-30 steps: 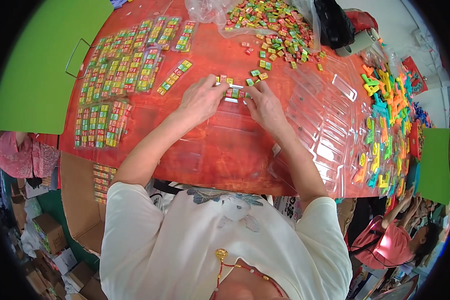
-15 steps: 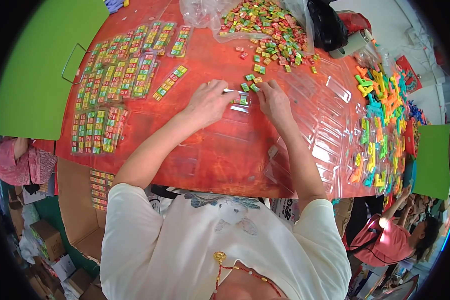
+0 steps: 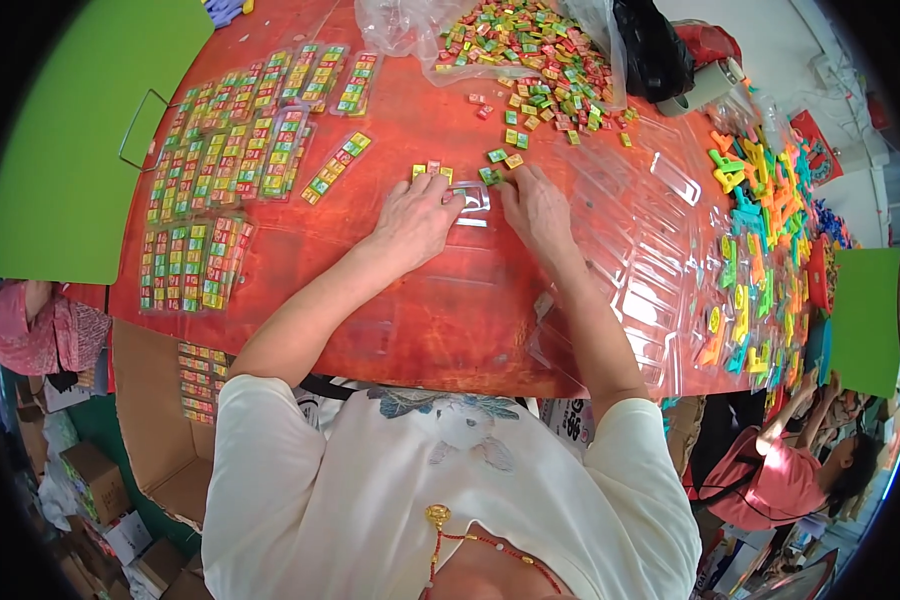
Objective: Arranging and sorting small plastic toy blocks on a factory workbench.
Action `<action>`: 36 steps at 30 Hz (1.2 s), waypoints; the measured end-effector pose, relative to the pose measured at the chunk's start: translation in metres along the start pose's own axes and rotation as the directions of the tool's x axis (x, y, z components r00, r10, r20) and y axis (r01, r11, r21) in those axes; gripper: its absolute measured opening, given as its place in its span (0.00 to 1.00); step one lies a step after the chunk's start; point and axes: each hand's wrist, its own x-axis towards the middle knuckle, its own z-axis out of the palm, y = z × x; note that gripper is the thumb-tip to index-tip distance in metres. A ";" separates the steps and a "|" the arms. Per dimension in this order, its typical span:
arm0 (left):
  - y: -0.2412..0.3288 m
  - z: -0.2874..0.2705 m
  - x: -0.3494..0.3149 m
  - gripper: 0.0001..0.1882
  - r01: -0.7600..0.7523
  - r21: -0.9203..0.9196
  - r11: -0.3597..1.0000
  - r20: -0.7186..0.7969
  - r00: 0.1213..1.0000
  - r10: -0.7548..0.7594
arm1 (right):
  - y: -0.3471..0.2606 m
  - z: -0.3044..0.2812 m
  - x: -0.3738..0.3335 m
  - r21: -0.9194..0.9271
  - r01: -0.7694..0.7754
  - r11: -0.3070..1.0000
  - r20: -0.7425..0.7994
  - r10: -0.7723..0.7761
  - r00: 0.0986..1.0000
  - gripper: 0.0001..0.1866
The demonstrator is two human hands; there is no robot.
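My left hand (image 3: 418, 218) is curled on the red table, its thumb side against a narrow clear plastic tray (image 3: 473, 218). Just past its fingertips sit a few small coloured packs (image 3: 432, 170), yellow and red; the fingers partly cover them. To the right of the tray, my right hand (image 3: 538, 212) has its fingers bent together at a small green pack (image 3: 488, 176), which shows at the fingertips. Slightly farther off lie an orange-yellow pack (image 3: 513, 160) and another green one (image 3: 496, 155).
Filled strips (image 3: 210, 165) lie in rows at the left, with one separate strip (image 3: 336, 167) nearer my hand. A heap of loose packs (image 3: 530, 50) spills from a plastic bag at the back. Clear trays (image 3: 630, 270) and colourful plastic toys (image 3: 760, 230) cover the right side.
My left hand has drawn back and a little left, and the small packs beyond its fingers now show. My right hand has shifted slightly left toward the tray.
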 end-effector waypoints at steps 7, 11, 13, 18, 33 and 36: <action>0.001 -0.002 0.001 0.14 0.030 -0.024 0.999 0.032 0.999 -0.030 | -0.021 0.005 -0.008 -0.117 0.139 0.983 0.047 -0.134 0.990 0.09; -0.007 0.003 -0.003 0.13 -0.005 -0.039 0.999 -0.111 0.994 0.001 | -0.021 0.003 -0.005 -0.067 0.127 0.990 0.073 -0.122 0.990 0.08; -0.017 0.004 0.001 0.12 0.040 -0.272 0.962 -0.139 0.987 -0.080 | -0.021 0.005 -0.007 -0.011 0.158 0.987 0.045 -0.158 0.986 0.07; -0.044 -0.014 0.008 0.12 0.244 -0.836 0.492 0.038 0.920 -0.391 | -0.021 0.009 -0.001 -0.060 0.174 0.983 0.063 -0.170 0.983 0.07; -0.043 -0.021 -0.024 0.24 0.190 -0.448 0.874 0.018 0.979 -0.204 | -0.021 0.022 0.002 0.067 0.030 0.997 0.156 -0.041 0.987 0.09; -0.047 -0.030 -0.034 0.23 0.214 -0.370 0.904 0.020 0.975 -0.223 | -0.019 0.023 0.001 0.096 0.068 0.993 0.138 -0.081 0.987 0.08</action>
